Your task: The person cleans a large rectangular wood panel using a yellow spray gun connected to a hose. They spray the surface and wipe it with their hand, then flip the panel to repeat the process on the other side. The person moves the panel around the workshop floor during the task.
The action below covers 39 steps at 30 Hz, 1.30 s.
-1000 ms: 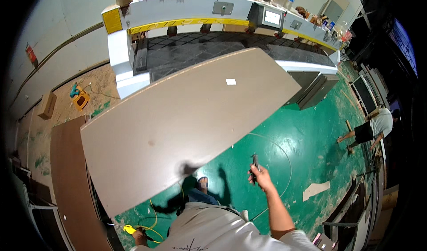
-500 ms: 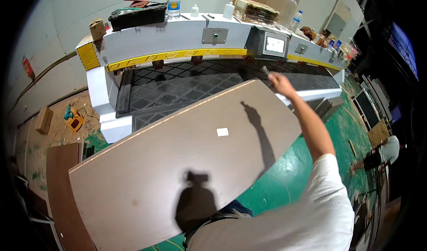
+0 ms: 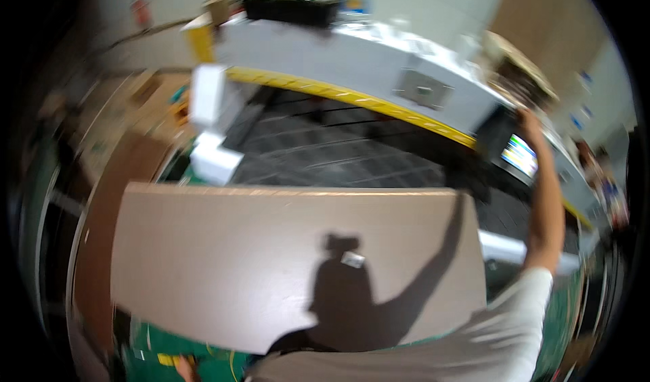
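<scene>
Across the lower middle of the view, between the person and a long white machine with a yellow-striped edge (image 3: 325, 54), lies a large, flat, grey-brown board (image 3: 223, 246) with a paler far edge and a small white label (image 3: 353, 259) on its face. What supports it is hidden, and whether it touches the machine's dark, grid-marked bed (image 3: 305, 145) cannot be told.

Reaching over to the machine's control point seems to be the step in hand: the bare right hand (image 3: 530, 125) is at the upper edge of the dark, box-shaped housing with a lit screen (image 3: 520, 157). Blur hides its fingers, so I cannot tell whether they are open, closed, pressing or gripping anything. From this pose, a next move at the screen would call for a steady, precise fingertip, with the forearm kept from blocking the display.

The right arm is almost straight, rising from the short white sleeve past the board's right end, its hand well above the board.

Low at the left, the left hand (image 3: 184, 367) hangs near the board's near edge, seemingly closed around a small yellow hand tool (image 3: 166, 360); blur obscures the grip.
</scene>
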Motion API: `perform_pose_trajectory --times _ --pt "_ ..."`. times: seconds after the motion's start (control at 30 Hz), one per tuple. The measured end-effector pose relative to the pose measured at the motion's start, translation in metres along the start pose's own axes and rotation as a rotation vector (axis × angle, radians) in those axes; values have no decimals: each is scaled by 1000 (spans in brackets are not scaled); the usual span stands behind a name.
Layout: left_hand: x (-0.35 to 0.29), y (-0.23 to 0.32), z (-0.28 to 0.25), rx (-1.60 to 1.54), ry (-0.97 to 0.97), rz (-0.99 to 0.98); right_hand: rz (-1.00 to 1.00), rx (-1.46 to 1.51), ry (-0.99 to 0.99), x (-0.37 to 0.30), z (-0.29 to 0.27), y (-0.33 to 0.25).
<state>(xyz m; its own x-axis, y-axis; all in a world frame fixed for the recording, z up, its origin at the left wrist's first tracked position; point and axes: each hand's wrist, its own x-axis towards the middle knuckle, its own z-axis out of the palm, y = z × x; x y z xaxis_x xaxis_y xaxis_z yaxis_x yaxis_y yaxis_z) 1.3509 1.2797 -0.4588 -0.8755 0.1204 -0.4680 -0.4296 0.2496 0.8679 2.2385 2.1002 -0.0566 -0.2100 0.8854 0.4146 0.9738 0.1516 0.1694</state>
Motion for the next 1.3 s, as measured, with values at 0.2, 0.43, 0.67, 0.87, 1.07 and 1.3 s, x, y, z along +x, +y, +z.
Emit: perform_pose_trajectory --times 0.2,0.43,0.67,0.87,1.07,1.3 --pt "-41 100 68 348 107 25 -82 172 477 -62 66 -49" --pt "-65 110 95 190 -83 -132 -609 1700 -732 -348 74 -644" --pt "-54 130 70 173 -459 -146 -720 1835 -1489 -496 -56 -899" --pt "21 191 33 148 -870 -395 -192 1825 -1796 -506 -67 -981" --pt "148 197 -54 48 -540 -172 -40 1833 -1647 -431 -126 -1072" --pt "242 112 -96 -176 -236 -278 -172 1348 -1018 -269 -69 -1169"
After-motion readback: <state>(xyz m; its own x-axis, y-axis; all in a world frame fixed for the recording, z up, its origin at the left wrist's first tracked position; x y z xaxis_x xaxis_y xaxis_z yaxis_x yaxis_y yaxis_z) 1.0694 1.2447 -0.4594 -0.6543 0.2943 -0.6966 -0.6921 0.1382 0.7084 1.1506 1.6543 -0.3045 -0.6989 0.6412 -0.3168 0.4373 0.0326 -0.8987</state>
